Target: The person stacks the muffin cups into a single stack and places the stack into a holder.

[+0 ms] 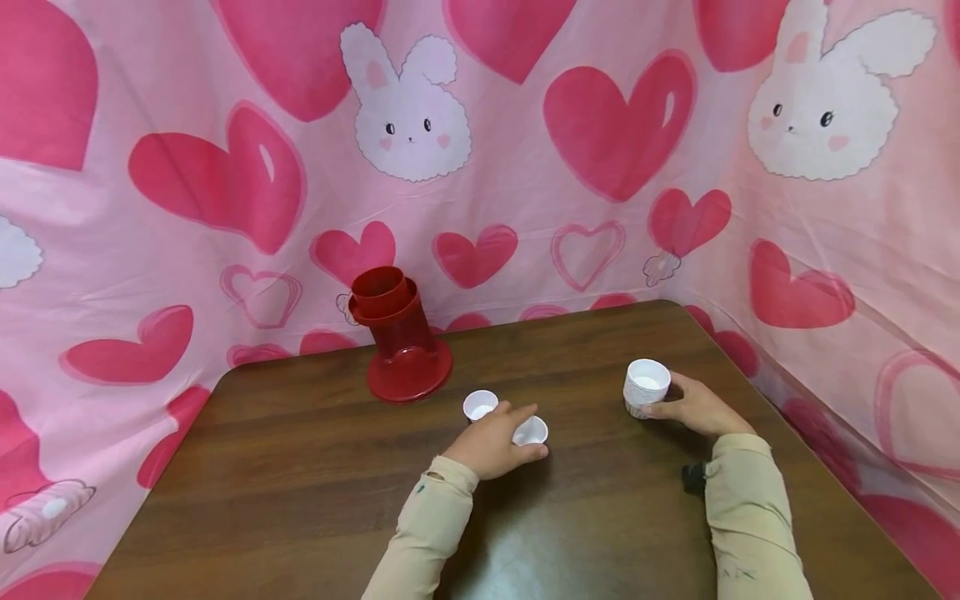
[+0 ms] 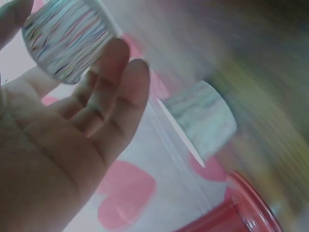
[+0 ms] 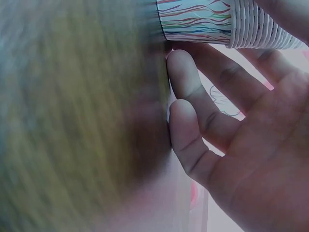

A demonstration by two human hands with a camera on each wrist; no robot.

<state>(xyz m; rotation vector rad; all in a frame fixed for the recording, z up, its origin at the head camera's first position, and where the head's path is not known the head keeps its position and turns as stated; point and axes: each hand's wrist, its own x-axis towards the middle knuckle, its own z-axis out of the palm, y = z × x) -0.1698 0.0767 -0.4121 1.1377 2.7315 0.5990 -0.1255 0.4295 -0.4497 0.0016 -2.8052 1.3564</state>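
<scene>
My left hand [image 1: 491,442] pinches a small white paper cup [image 1: 531,431] between thumb and fingers, mouth upward. In the left wrist view this cup [image 2: 70,41] shows wavy coloured stripes on its side. Just beyond the hand stands a second white paper cup [image 1: 480,404], partly covered by the fingers in the head view. To the right, a nested stack of white paper cups [image 1: 646,386] stands upright, and my right hand [image 1: 701,407] holds it low from its right side. Striped paint and several stacked rims [image 3: 246,24] show in the right wrist view.
A red plastic stand [image 1: 411,367] with a wide round base and a tube-like top stands at the back of the brown wooden table [image 1: 315,467]. Pink cloth [image 1: 510,183] with hearts and rabbits hangs along the back and right edges. A small black piece [image 1: 693,477] sits at the right sleeve.
</scene>
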